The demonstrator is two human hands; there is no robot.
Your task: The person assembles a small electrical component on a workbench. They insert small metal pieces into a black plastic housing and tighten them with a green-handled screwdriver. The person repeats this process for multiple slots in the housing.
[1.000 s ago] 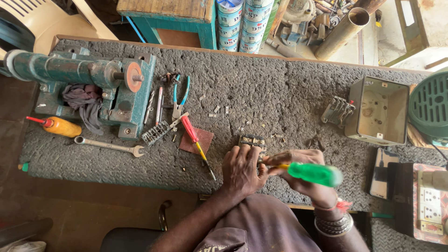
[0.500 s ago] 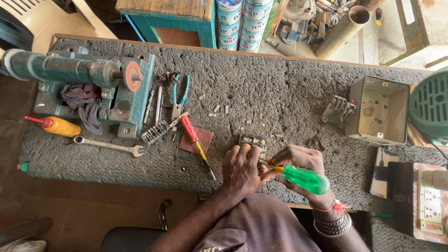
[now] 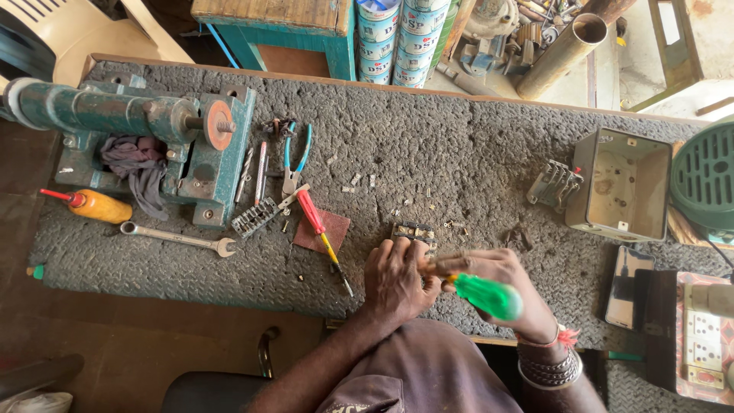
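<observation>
My right hand (image 3: pixel 501 279) grips a screwdriver with a green handle (image 3: pixel 488 296), its shaft pointing left toward my left hand. My left hand (image 3: pixel 395 279) is closed over a small part at the near edge of the workbench; the part itself is hidden under the fingers. Just beyond my fingers lies a small dark terminal block (image 3: pixel 414 232). A red-handled screwdriver (image 3: pixel 319 233) rests on a brown square pad (image 3: pixel 323 232) to the left of my left hand.
A green bench machine (image 3: pixel 138 134) with a rag stands at far left, with an orange oil bottle (image 3: pixel 93 205), a spanner (image 3: pixel 177 239), pliers (image 3: pixel 294 157) and drill bits beside it. At right sit an open metal box (image 3: pixel 621 183), a green fan grille (image 3: pixel 707 176), a phone (image 3: pixel 625 287) and a socket board (image 3: pixel 703 336).
The green-handled screwdriver has tilted and dropped slightly toward me in my right hand. My left hand has stayed in place over the part.
</observation>
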